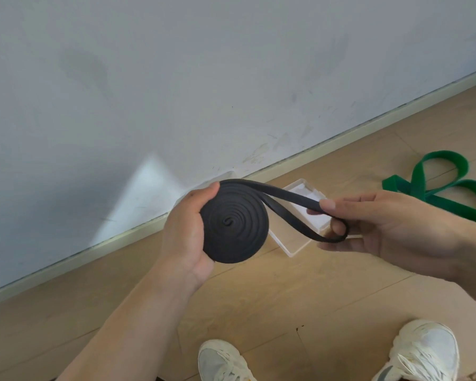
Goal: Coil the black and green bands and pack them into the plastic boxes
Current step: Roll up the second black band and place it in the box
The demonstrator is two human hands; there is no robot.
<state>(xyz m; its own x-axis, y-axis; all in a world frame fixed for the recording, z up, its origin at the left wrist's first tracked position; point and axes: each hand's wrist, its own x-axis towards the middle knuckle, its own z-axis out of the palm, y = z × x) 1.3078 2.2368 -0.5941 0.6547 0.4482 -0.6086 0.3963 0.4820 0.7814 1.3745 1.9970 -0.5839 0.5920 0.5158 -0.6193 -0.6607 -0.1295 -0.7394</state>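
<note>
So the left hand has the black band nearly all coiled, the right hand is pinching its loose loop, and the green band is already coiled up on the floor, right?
Not quite: the green band lies uncoiled in loose loops on the floor, as the head view shows. The rest holds: left hand holds the black band coil, right hand pinches its loop.

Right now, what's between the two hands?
In the head view, a loose loop of the black band spans from left hand to right hand, over a plastic box.

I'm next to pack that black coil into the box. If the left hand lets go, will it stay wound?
Probably not: the black band looks rubbery and springy, and its free loop arcs stiffly to the right hand. The left hand grips the coil's rim, suggesting it needs holding. On edge, it might roll.
</note>
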